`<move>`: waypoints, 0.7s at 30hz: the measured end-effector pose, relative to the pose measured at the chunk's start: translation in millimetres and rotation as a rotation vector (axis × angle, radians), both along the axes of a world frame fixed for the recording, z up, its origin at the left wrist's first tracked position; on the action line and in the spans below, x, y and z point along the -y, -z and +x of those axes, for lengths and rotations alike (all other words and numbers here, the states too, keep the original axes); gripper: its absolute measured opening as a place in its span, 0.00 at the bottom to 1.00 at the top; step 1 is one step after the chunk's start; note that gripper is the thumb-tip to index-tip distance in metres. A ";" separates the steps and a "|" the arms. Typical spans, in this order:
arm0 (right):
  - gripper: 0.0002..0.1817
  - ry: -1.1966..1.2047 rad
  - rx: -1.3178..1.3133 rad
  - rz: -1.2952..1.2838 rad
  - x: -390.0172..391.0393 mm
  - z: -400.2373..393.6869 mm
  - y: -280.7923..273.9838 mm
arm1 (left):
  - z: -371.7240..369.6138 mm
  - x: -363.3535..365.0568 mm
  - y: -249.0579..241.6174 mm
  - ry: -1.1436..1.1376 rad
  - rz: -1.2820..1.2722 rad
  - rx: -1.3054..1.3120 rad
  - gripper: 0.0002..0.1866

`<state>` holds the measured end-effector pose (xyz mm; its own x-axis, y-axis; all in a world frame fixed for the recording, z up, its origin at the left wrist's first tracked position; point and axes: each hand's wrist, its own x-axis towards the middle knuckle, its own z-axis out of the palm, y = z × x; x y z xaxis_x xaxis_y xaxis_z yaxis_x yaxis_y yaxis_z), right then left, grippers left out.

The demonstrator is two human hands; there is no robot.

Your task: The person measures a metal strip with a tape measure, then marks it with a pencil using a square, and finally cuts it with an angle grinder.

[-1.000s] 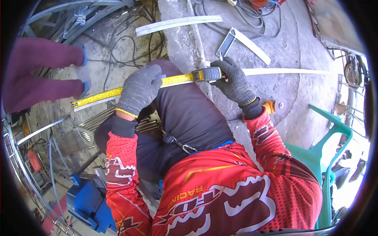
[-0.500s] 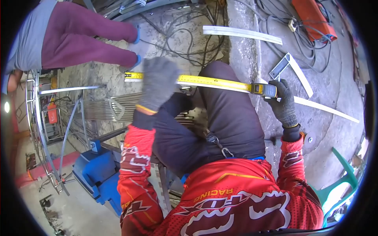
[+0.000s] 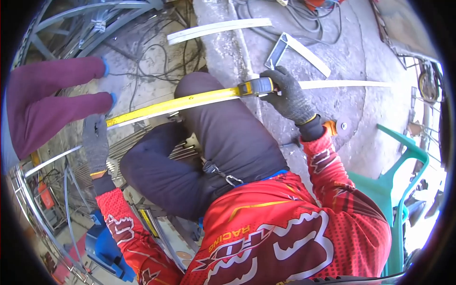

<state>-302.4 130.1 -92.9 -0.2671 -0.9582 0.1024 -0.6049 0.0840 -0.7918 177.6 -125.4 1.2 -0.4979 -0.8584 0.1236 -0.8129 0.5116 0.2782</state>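
Note:
A yellow tape measure [image 3: 255, 87] lies in my right hand [image 3: 290, 97], which wears a dark grey knit glove and is closed around the case. Its yellow blade [image 3: 175, 105] stretches left across my thigh. Along the blade's lower edge runs a long pale metal strip [image 3: 344, 84], which emerges beyond my right hand. My left hand [image 3: 96, 145], gloved too, is closed at the far left end of the blade and strip; its fingers partly hide that end. Something thin and pale sticks up by my right fingers, too small to name.
Another person's legs [image 3: 61, 85] stand at left. A pale metal bar [image 3: 218, 31] and an angled metal piece [image 3: 304, 54] lie on the concrete. Cables [image 3: 304, 28] coil at the top. A green plastic chair [image 3: 389, 185] is at right, a blue object [image 3: 107, 247] at lower left.
My left hand has slid left along the blade to its end. The view has shifted, so the tape measure and right hand appear farther left. Blade and strip now tilt downward to the left.

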 end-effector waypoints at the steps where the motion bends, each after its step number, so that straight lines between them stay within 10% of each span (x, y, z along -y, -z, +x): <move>1: 0.30 -0.010 -0.011 -0.011 0.0 -0.2 1.3 | -4.1 -1.4 -1.3 0.025 -0.067 0.067 0.09; 11: 0.30 0.002 -0.024 -0.036 -0.9 2.7 2.5 | -91.6 -29.8 -0.8 0.415 -0.271 0.243 0.08; 16: 0.31 0.004 -0.032 -0.047 -1.4 4.0 6.5 | -133.1 -41.7 10.1 0.333 0.175 0.104 0.06; 21: 0.31 0.050 0.070 0.003 -4.0 5.8 1.7 | -188.2 -63.8 31.6 0.472 0.079 0.077 0.07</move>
<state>-296.6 134.1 -94.6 -0.3214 -0.9437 0.0785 -0.5432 0.1158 -0.8316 -10.6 -61.7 -30.5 -0.8406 -0.5414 0.0145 -0.5165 0.8094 0.2793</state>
